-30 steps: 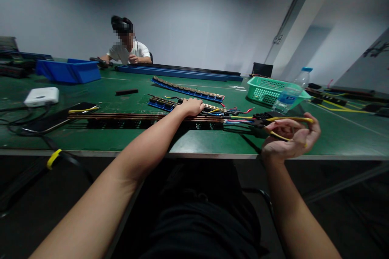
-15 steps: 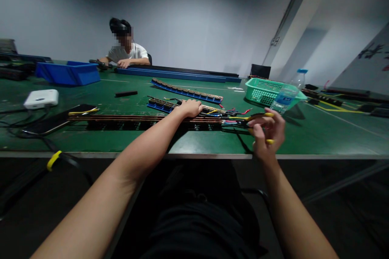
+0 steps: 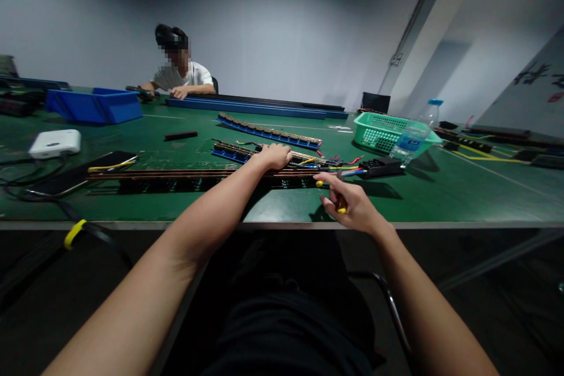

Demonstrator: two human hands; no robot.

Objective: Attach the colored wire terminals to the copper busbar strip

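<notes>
A long strip of copper bars with black supports (image 3: 198, 174) lies along the near part of the table. My left hand (image 3: 277, 157) is closed over the strip near its right half, beside a shorter blue-backed strip (image 3: 229, 151); its fingertips are partly hidden. Coloured wires run from the right end of the strip to a black connector block (image 3: 383, 168). Just in front of that end, my right hand (image 3: 352, 202) grips a yellow-handled tool (image 3: 341, 205) that looks like pliers. Its jaws are hard to make out.
Another blue-backed strip (image 3: 268, 130) lies farther back. A green basket (image 3: 374, 134) and a water bottle (image 3: 412, 138) stand to the right. At left are a blue bin (image 3: 94, 107), a white box (image 3: 55, 144) and a phone (image 3: 83, 173). A co-worker (image 3: 183, 73) sits across the table.
My right hand has moved left and toward me with the yellow-handled tool, from the wires to the strip's right end. The black connector block now shows. My left hand stays put.
</notes>
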